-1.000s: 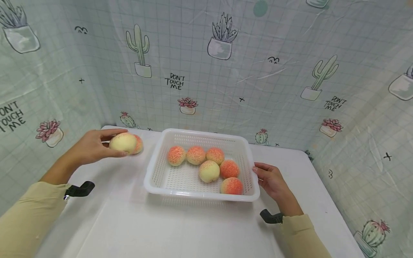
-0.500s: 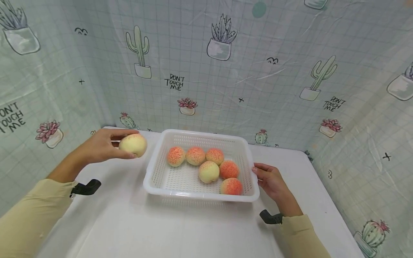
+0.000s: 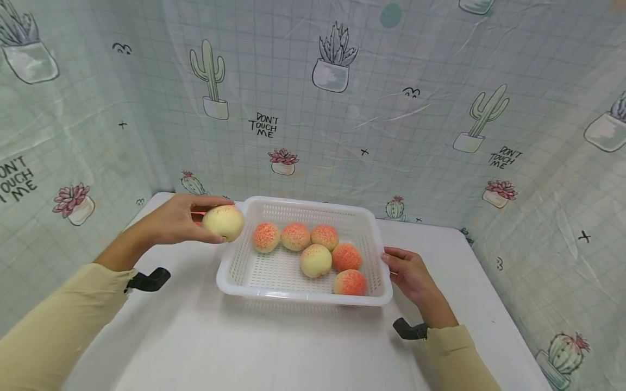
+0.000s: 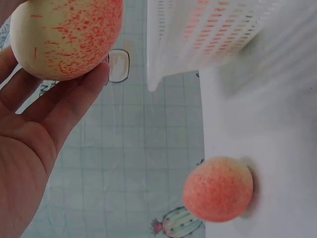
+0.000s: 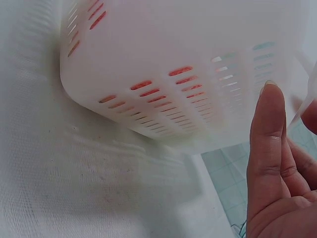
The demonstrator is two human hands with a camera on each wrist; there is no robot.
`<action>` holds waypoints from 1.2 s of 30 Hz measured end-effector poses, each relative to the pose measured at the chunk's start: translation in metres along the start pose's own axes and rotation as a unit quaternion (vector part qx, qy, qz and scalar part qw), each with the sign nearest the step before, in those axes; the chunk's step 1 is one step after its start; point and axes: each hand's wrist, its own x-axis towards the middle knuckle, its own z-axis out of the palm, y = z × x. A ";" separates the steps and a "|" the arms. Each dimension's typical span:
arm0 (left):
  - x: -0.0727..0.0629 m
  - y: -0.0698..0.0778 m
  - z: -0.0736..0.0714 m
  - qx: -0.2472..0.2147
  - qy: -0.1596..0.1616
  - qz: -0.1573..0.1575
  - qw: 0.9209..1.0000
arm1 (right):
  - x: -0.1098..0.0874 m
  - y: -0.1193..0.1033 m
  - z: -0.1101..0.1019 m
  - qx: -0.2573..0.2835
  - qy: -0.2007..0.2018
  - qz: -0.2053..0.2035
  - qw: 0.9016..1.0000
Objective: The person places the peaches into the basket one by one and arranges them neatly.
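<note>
My left hand (image 3: 176, 220) grips a pale yellow peach (image 3: 224, 222) with red speckles, thumb on the near side and fingers on the far side. The peach is held in the air beside the left rim of a white plastic basket (image 3: 303, 296), overlapping that rim in the head view. My right hand (image 3: 411, 274) pinches the basket's right rim; the right wrist view shows the thumb (image 5: 270, 129) along the outer wall. Several peaches (image 3: 295, 236) lie in the basket, mostly along its back and right side. One is mainly yellow (image 3: 316, 260), the others orange-red.
Another orange-red peach (image 4: 218, 189) sits on the white tabletop left of the basket, mostly hidden behind my left hand in the head view. A curtain (image 3: 303, 108) printed with cacti hangs close behind the table and along both sides.
My left hand has lifted the peach and carried it right, away from the other peach on the table, up to the basket's left rim. My right hand and the basket have stayed put.
</note>
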 end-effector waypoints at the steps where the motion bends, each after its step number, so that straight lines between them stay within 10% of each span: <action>1: 0.002 0.002 0.001 -0.002 -0.004 0.002 1.000 | 0.000 0.000 0.000 0.000 0.001 0.000 1.000; 36: 0.049 0.027 0.045 -0.060 -0.090 0.096 0.989 | 0.000 0.000 -0.002 -0.005 0.006 0.013 1.000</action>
